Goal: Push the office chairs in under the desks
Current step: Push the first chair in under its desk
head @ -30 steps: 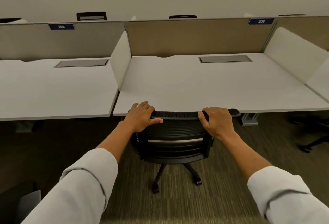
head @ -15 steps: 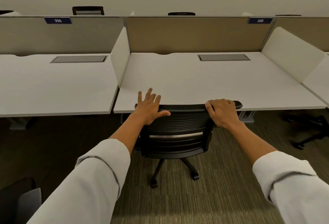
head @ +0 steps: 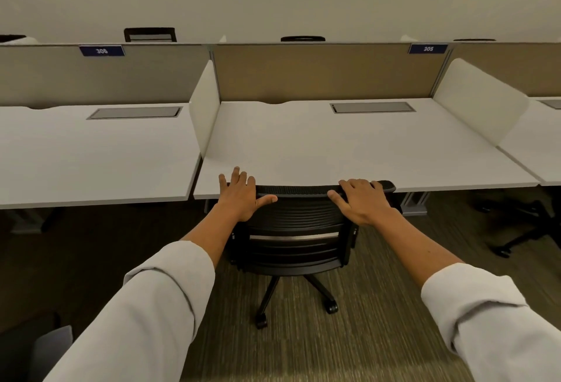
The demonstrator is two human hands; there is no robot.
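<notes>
A black mesh-back office chair (head: pixel 296 230) stands at the front edge of the white desk (head: pixel 349 151) labelled 305, its seat hidden under the desktop and its backrest top level with the desk edge. My left hand (head: pixel 243 195) lies flat against the backrest's upper left corner, fingers straight and spread, thumb along the top rail. My right hand (head: pixel 361 199) rests over the top rail on the right, fingers loosely draped across it. The chair's star base and castors (head: pixel 331 307) show on the carpet below.
A second white desk (head: pixel 91 157), labelled 306, sits to the left behind a white divider (head: pixel 205 108). Another black chair base (head: pixel 516 230) is under the desk at far right. A dark object (head: pixel 33 348) sits at the lower left on the carpet.
The chair has rolled forward until its backrest meets the desk edge. My left hand went from gripping the rail to a flat, spread palm; my right hand's hold has loosened.
</notes>
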